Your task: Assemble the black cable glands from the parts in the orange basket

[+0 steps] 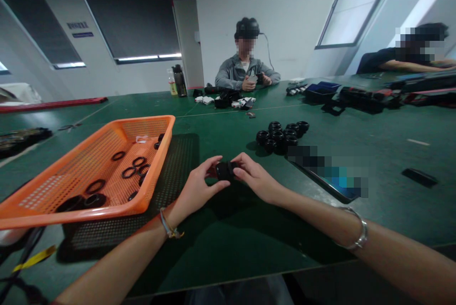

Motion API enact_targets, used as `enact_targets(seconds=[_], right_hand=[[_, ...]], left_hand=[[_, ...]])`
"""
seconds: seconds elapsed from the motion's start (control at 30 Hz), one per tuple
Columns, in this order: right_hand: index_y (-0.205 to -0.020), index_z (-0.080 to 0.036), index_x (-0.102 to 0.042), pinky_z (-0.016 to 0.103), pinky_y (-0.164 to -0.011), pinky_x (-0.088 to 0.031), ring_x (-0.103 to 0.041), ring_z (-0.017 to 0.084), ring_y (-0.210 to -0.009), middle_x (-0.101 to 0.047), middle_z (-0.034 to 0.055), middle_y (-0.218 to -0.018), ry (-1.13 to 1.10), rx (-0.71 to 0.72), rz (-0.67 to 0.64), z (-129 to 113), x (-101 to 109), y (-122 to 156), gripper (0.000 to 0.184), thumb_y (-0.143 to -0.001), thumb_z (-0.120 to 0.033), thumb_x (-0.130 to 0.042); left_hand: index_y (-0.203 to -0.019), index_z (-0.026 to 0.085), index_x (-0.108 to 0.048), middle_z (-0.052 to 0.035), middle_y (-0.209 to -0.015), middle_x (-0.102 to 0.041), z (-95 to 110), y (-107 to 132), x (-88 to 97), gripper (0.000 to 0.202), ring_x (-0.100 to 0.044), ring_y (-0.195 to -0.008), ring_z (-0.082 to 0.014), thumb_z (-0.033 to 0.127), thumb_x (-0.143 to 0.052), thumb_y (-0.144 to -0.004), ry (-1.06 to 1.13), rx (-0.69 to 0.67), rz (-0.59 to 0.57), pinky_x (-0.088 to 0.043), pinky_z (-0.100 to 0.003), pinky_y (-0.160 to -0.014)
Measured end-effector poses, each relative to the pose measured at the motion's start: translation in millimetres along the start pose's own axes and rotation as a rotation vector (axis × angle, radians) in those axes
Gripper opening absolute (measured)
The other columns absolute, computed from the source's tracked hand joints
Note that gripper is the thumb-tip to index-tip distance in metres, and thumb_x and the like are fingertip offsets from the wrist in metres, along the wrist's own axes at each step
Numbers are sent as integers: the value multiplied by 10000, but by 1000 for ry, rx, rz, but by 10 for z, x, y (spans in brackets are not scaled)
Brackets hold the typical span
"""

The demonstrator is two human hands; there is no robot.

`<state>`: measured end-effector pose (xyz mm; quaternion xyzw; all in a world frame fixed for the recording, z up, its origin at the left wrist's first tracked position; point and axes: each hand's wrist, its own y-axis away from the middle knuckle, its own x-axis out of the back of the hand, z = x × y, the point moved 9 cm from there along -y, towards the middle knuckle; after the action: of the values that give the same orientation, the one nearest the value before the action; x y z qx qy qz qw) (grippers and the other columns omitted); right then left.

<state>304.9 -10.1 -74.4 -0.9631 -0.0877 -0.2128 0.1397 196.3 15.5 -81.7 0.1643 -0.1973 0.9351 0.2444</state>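
Between both hands, over the near middle of the green table, is a small black cylindrical part (pixel 223 171). My left hand (pixel 199 185) grips its left side, thumb below and fingers above. My right hand (pixel 253 176) pinches the right end, where a ring-like edge shows; whether that is a separate ring I cannot tell. To the left stands an orange plastic basket (pixel 107 217) with several black rings (pixel 95 186) and thicker black round parts inside. A cluster of black round parts (pixel 277 137) sits beyond my right hand.
A phone (pixel 320 179) lies right of my right hand, with a dark flat piece (pixel 419 177) farther right. Across the table (pixel 221 129) a person in a grey jacket (pixel 245 70) holds something small. Bottles (pixel 179 81) and dark trays (pixel 320 91) stand at the back. Another person is at far right.
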Motion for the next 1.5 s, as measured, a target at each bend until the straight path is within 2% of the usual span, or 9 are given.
enact_targets(seconds=[0.07,0.13,0.23,0.37,0.63,0.9,1.07,1.23,1.5], right_hand=[[-925,-177,-422,341,-711,-423,-542,184,-770,-557,53,-829,170,57,9,-55,23,5,111,-816,-201,-420],[-967,-166,-438,365,-743,-426,-542,203,-814,-568,81,-885,327,153,27,-137,41,19,164,-803,-172,-441],[-1016,-158,-452,380,-783,-432,-532,216,-885,-565,113,-971,449,291,39,-236,39,52,223,-794,-139,-452],[-1036,-159,-452,378,-778,-448,-531,218,-909,-570,116,-983,477,363,19,-262,12,74,239,-800,-124,-438],[-1037,-166,-458,386,-780,-448,-541,213,-895,-571,109,-985,448,324,58,-189,-2,81,240,-800,-137,-434],[-996,-155,-461,377,-745,-453,-545,217,-843,-572,112,-919,432,350,100,-225,-15,143,204,-794,-173,-437],[-981,-180,-443,355,-725,-446,-541,206,-799,-563,87,-890,357,291,138,-196,6,146,181,-801,-200,-445],[-952,-183,-424,323,-682,-439,-543,184,-740,-557,58,-834,262,147,125,-139,0,125,136,-816,-197,-424],[-948,-177,-410,337,-729,-434,-562,185,-799,-564,58,-851,46,37,101,-121,-25,123,123,-831,-213,-393]], left_hand=[[-1149,128,-460,-85,-957,-609,-126,-23,-69,554,-598,-826,-185,425,-608,-705,182,110,-45,-496,-314,-713],[-1048,109,-481,-58,-808,-606,-203,-33,-159,553,-581,-665,-146,551,-527,-719,342,183,-112,-473,-268,-582],[-865,121,-485,-24,-678,-580,-221,-20,-284,571,-532,-544,-107,663,-470,-688,478,231,-231,-409,-226,-492],[-789,141,-463,7,-639,-548,-203,16,-346,536,-507,-517,-88,660,-512,-665,476,252,-300,-375,-217,-481],[-778,155,-442,29,-642,-501,-254,10,-326,476,-461,-514,-76,615,-525,-686,413,227,-256,-361,-231,-505],[-808,157,-443,26,-655,-492,-114,42,-283,331,-452,-551,-93,483,-489,-772,274,159,-269,-377,-235,-538],[-952,155,-469,19,-669,-505,-59,64,-213,252,-479,-593,-120,361,-463,-808,88,98,-211,-399,-246,-575],[-1056,168,-480,-35,-849,-590,16,60,-103,303,-549,-747,-179,313,-513,-792,-189,25,-104,-431,-287,-684],[-1088,174,-478,-90,-1049,-593,142,75,-39,365,-570,-958,-239,263,-582,-750,-397,-98,-40,-443,-362,-849]])
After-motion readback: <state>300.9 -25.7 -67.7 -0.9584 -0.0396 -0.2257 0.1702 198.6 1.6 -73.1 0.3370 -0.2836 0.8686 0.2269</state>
